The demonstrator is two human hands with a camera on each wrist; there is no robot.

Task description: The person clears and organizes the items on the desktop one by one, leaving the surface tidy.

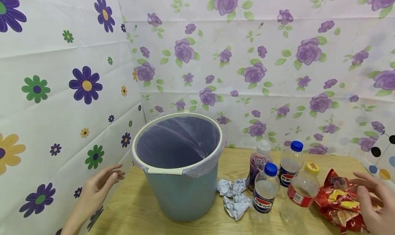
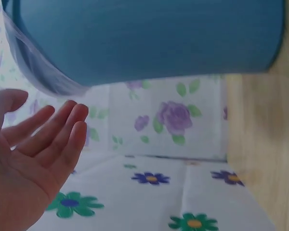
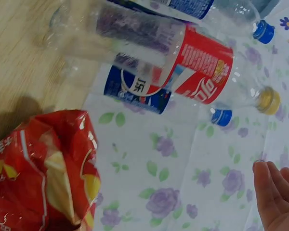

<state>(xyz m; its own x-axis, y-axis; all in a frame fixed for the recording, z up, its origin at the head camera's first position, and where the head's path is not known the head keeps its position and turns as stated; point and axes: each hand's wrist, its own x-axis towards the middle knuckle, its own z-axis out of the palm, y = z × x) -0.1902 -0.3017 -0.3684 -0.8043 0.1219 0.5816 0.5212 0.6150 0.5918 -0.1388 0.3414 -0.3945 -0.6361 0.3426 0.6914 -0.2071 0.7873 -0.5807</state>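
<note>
My left hand hovers left of the blue bin, its fingers relaxed and holding nothing. In the left wrist view that hand shows an empty palm beside the bin's lined rim. At the far right, my right hand overlaps the red snack bag in the head view. The right wrist view shows the fingers apart from the crumpled bag, with nothing between them. Left of the bag stands a clear bottle with a yellow cap.
Two blue-capped bottles and a purple-labelled bottle with a white cap stand upright on the wooden table. Crumpled paper lies between them and the bin. Flower-printed sheets hang behind and to the left.
</note>
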